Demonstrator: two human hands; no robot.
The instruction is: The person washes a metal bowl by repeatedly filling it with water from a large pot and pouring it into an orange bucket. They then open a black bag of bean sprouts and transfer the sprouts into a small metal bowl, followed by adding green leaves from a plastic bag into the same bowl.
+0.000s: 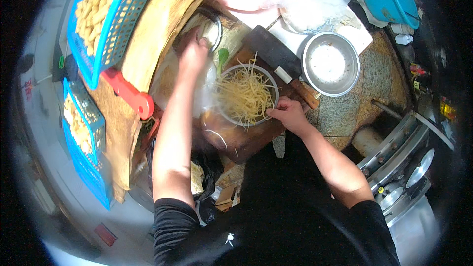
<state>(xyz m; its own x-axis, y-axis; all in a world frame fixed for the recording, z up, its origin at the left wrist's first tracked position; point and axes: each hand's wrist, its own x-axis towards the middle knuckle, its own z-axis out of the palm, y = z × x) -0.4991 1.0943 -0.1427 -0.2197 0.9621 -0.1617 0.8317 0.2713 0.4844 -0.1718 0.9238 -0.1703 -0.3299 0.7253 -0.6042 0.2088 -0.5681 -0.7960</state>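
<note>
A round plastic container (276, 88) heaped with bean sprouts (245, 94) stands on a dark wooden board (236, 142). My right hand (290, 114) is at the container's right rim, thumb and fingertips together near a sprout; whether they pinch the rim or the sprout I cannot tell. My left hand (196, 53), blurred, is beside a metal-rimmed round vessel (218, 35) at the upper left; its grip is unclear. A clear plastic bag (203, 88) lies between my left forearm and the sprouts. A green leaf (223, 57) pokes up behind the container. Beyond it lies a cleaver (275, 50) with a wooden handle.
An empty-looking steel bowl (330, 63) stands right of the cleaver. Blue baskets (125, 26) of peanuts in shells and a red plastic handle (129, 94) are at left, by brown cardboard (159, 18). A teal bucket (388, 0) is at upper right, a metal stove (391, 144) lower right.
</note>
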